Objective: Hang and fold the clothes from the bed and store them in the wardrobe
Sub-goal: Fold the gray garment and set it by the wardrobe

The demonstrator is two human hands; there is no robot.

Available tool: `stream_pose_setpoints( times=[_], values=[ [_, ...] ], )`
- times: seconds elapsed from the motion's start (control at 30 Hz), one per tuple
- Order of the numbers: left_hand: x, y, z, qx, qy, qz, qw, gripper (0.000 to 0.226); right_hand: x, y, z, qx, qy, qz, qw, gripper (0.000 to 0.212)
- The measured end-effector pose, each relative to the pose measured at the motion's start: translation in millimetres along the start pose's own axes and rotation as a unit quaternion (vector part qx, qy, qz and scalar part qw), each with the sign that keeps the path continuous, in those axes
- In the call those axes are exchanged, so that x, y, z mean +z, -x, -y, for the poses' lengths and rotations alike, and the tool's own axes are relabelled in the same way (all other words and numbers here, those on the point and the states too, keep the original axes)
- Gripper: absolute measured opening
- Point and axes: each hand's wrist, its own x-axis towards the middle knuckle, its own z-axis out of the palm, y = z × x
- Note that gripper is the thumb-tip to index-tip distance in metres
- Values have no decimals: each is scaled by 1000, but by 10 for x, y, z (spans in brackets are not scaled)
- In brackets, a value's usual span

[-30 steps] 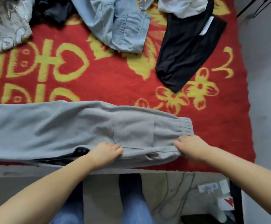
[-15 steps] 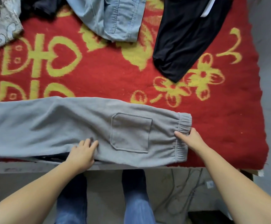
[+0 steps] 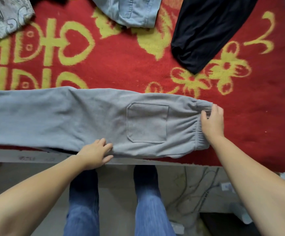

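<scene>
Grey sweatpants (image 3: 87, 120) lie flat along the near edge of the bed, legs running off to the left, back pocket up, elastic waistband at the right. My left hand (image 3: 95, 152) rests with straight fingers on the lower edge of the pants near the crotch. My right hand (image 3: 212, 122) lies on the waistband, fingers straight and spread. Farther back on the bed lie a light blue denim garment (image 3: 133, 11), a black garment (image 3: 204, 31) and a grey patterned garment (image 3: 4, 17).
A red blanket (image 3: 121, 62) with yellow patterns covers the bed. The bed's pale front edge (image 3: 36, 157) runs below the pants. My legs in blue jeans (image 3: 83, 201) stand on the grey floor. Cables and a power strip (image 3: 225, 186) lie on the floor at the right.
The folded-over pants were smoothed flat, so the back pocket now shows. My right hand slid up along the waistband. My left hand went from gripping the lower edge to lying flat on it.
</scene>
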Motion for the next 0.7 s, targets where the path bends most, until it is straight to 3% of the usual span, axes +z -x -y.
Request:
stream_pose_setpoints(
  times=[0.07, 0.13, 0.2, 0.3, 0.37, 0.43, 0.57, 0.63, 0.7],
  values=[
    [-115, -91, -92, 41, 1, -46, 998, 39, -11, 0, -73, 54, -59, 64, 995, 45],
    [-236, -209, -267, 73, 18, -139, 987, 48, -12, 43, -179, 112, -116, 134, 978, 68],
    [-341, -357, -529, 61, 42, -230, 970, 62, 6, 93, -298, 127, -149, 198, 960, 61],
    [-416, -626, -911, -75, 180, -156, 968, 71, -36, 164, -322, 119, -202, 242, 942, 26],
    [-418, -773, -1080, -144, 335, -105, 925, 70, -126, 165, -308, 82, -225, 213, 947, 27],
    [-391, -847, -1225, -159, 399, -83, 899, 68, -250, 184, -325, 62, -200, 188, 960, 36],
    [-417, -962, -1370, -156, 400, -6, 903, 70, -363, 242, -280, 48, -63, 193, 978, 42],
    [-553, -986, -1314, -151, 465, 0, 872, 69, -380, 292, 38, 36, -22, 162, 986, 39],
    [-652, -896, -1203, -143, 558, 12, 817, 65, -380, 471, 514, 6, -14, 157, 988, 28]
  ],
)
